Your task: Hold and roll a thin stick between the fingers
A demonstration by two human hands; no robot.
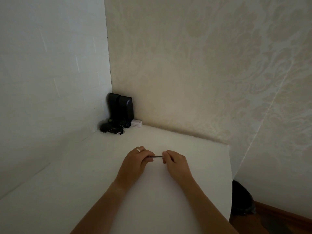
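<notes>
Two hands (135,162) (175,162) pinching one thin dark rod (156,156) | two speakers (121,112) | one box (136,123)

Left hand (135,162) and right hand (175,162) pinching opposite ends of a thin dark stick (156,156) over a white table (84,183), black speakers (121,112) and small white box (136,123) in the far corner, patterned wallpaper (219,65) behind

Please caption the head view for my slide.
Both hands, left and right, pinch a thin dark stick over a white table.
</notes>
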